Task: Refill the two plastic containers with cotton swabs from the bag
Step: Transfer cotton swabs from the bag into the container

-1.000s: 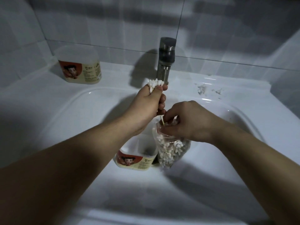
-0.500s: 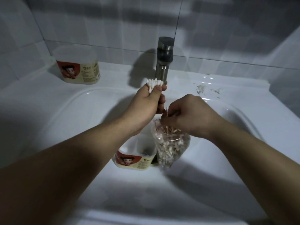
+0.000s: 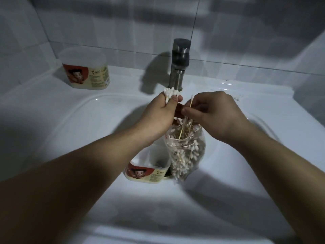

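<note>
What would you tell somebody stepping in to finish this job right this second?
Left hand: grips a bundle of cotton swabs, tips up.
Right hand: pinches a single swab over the bag's mouth.
Bag: open and well filled, in the basin beside the near container.
Near container: open, with no swabs visible inside.
Far container: on the back-left ledge; how full it is cannot be told.
Done: one handful gathered.
Left: add the swab to the bundle, drop it into the near container, repeat, then see to the far one.
</note>
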